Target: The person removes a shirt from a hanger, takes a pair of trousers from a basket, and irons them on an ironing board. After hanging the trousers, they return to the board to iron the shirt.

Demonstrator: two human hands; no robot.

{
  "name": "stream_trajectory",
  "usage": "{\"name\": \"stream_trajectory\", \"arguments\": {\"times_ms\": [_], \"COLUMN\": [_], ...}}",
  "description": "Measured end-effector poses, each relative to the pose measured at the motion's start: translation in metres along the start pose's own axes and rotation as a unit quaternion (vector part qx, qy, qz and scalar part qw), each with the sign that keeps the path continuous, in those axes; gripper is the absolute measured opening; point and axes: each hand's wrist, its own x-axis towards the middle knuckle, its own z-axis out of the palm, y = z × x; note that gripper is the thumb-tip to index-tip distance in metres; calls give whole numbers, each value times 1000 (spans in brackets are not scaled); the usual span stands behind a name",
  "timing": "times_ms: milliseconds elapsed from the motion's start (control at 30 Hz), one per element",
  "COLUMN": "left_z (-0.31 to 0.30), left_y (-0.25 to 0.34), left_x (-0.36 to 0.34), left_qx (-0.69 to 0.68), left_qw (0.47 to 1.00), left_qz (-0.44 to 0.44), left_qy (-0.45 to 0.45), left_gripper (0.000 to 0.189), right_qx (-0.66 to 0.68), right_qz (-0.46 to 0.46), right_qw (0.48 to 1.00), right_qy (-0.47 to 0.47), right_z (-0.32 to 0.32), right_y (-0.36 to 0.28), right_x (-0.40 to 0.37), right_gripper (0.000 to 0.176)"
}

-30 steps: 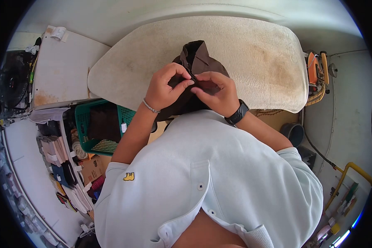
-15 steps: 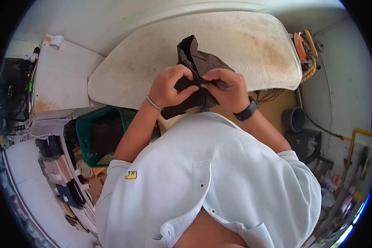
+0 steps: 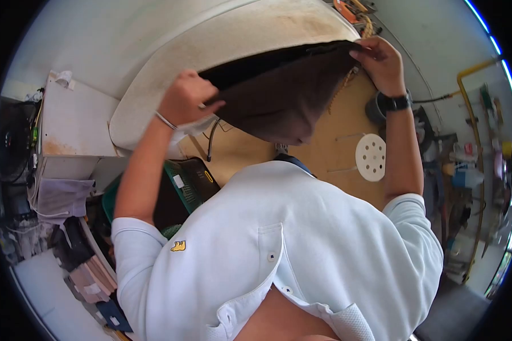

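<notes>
A dark brown cloth (image 3: pixel 284 94) is stretched between my two hands in the head view, its upper edge pulled out and a blacker inner side showing. It may be a garment, but its kind does not show. My left hand (image 3: pixel 189 96) is closed at the cloth's left end, slightly blurred. At the upper right corner, my right hand (image 3: pixel 383 65) pinches the edge between thumb and fingers. Behind the cloth lies the pale padded ironing board (image 3: pixel 165 74), stained in places; the cloth's lower part hangs past its near side.
On the left stand a white cabinet (image 3: pixel 77 119) and a green basket (image 3: pixel 189 184). A white round stool (image 3: pixel 371 157) is below on the right, near a dark bucket (image 3: pixel 374 108). An orange iron (image 3: pixel 345 10) sits at the board's far right end.
My hands have moved apart, the right one up and to the right, the left one to the left. The bunched cloth is now spread wide between them. The view has shifted.
</notes>
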Motion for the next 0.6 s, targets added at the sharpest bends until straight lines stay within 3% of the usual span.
{"name": "stream_trajectory", "arguments": {"times_ms": [100, 167, 233, 267, 300, 333, 367, 400, 433, 467, 500, 567, 600], "left_z": [-61, -91, -101, -102, -102, -101, -101, -102, -101, -107, -103, -98, -98], "left_y": [-16, -24, -29, -30, -32, -39, -36, -32, -26, -17, -25, -41, -37], "left_x": [34, 57, 72, 77, 82, 85, 91, 95, 98, 103, 108, 119, 122], "left_qx": [28, 50, 69, -62, -186, -256, -256, -367, -473, -603, -606, -586, -495], "left_qw": [988, 983, 977, 988, 939, 941, 943, 909, 855, 770, 769, 785, 835], "left_qz": [64, 65, 64, -115, -287, -218, -210, -186, -161, -169, -167, -202, -235], "left_qy": [139, 166, 190, 77, -44, -29, -31, 57, 141, 120, 114, 23, 45], "left_gripper": [23, 23, 22, 22, 22, 26, 26, 26, 27, 32, 32, 32, 29], "right_qx": [77, 126, 131, 111, 110, 138, 165, 87, 86, 180, 270, 264, 201], "right_qz": [13, -17, 14, 32, 32, 6, -23, 11, 12, -38, -87, -70, -44], "right_qw": [996, 989, 987, 986, 985, 985, 984, 991, 990, 979, 956, 956, 973], "right_qy": [50, 73, 92, 124, 132, 99, 65, 98, 106, 93, 78, 104, 107], "right_z": [-20, -25, -35, -39, -43, -48, -51, -70, -75, -77, -77, -71, -74], "right_y": [0, -18, -30, -33, -37, -42, -53, -56, -60, -68, -74, -79, -82], "right_x": [-8, -14, -19, -16, -22, -22, -22, -29, -34, -40, -45, -50, -53], "right_gripper": [20, 19, 23, 18, 18, 16, 16, 15, 15, 15, 16, 16, 15]}}
